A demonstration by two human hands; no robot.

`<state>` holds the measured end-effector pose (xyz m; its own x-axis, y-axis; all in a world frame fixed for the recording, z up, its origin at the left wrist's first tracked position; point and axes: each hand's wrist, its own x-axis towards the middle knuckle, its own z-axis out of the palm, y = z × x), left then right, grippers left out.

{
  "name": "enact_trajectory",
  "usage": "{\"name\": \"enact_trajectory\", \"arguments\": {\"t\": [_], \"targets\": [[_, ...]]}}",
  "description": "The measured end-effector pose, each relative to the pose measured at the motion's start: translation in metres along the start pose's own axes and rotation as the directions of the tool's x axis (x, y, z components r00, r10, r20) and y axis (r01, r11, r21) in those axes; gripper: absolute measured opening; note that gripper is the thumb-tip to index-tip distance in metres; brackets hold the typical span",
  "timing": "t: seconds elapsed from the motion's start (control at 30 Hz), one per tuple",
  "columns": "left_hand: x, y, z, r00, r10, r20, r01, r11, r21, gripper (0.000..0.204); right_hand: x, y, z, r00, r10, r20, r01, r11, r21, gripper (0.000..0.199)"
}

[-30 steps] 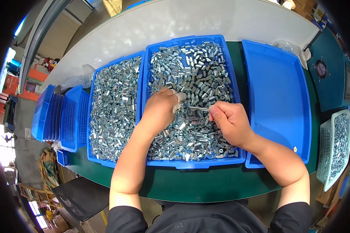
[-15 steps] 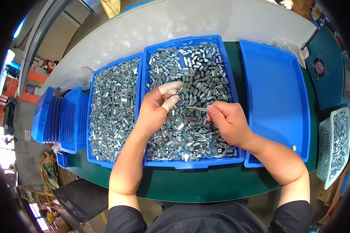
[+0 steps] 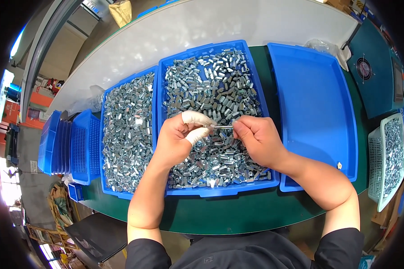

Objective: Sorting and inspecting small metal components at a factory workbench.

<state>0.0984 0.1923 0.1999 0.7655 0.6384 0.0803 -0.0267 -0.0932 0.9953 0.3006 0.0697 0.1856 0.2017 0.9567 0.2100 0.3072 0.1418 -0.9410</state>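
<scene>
My right hand [image 3: 261, 140] grips a thin metal rod [image 3: 224, 127] between thumb and bent fingers, with the rod pointing left. At the rod's left tip, the thumb and forefinger of my left hand [image 3: 174, 140] close in a pinch. Both of those digits wear white finger covers. Whatever sits between them is too small and too hidden to make out. Below both hands lies a blue tray [image 3: 204, 193] full of loose, long hexagonal metal nuts [image 3: 220, 168], some showing holes in their ends.
Another blue tray [image 3: 116, 193] of similar metal pieces adjoins on the left. A shallow blue tray [image 3: 312, 107] is on the right, with one small piece near its lower corner. Stacked blue baskets [image 3: 85, 143] stand far left; a pale green basket [image 3: 376, 166] of metal parts is far right.
My hands have come together: the rod's tip now meets my left fingertips, where a gap showed before. The right hand has shifted left, and the left fingers have lowered. The view has moved slightly.
</scene>
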Motion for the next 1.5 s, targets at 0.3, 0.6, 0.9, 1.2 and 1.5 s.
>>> {"name": "enact_trajectory", "arguments": {"t": [0.3,0.6,0.9,1.2,1.5], "targets": [[-0.001,0.001,0.009,0.976,-0.217,0.004,0.216,0.970,-0.115,0.007,-0.001,0.000,-0.001,0.995,-0.095,0.027,0.097,0.992,-0.083,0.026],[-0.003,-0.006,0.002,0.948,-0.292,0.125,0.318,0.859,-0.402,0.007,-0.002,0.001,0.003,0.973,-0.231,-0.004,0.226,0.954,-0.196,0.017],[-0.001,0.002,0.018,0.928,-0.347,0.131,0.371,0.866,-0.334,0.005,-0.004,0.000,0.003,0.967,-0.253,0.008,0.247,0.934,-0.257,0.012],[-0.011,-0.006,0.033,0.997,-0.070,0.018,0.070,0.997,-0.009,0.010,-0.002,-0.002,-0.002,0.987,-0.081,0.138,0.086,0.996,-0.029,0.026],[-0.001,0.007,0.025,0.986,0.166,0.024,-0.161,0.891,0.425,0.015,-0.002,-0.007,-0.003,0.986,-0.022,0.165,0.032,0.998,-0.059,0.031]]}}
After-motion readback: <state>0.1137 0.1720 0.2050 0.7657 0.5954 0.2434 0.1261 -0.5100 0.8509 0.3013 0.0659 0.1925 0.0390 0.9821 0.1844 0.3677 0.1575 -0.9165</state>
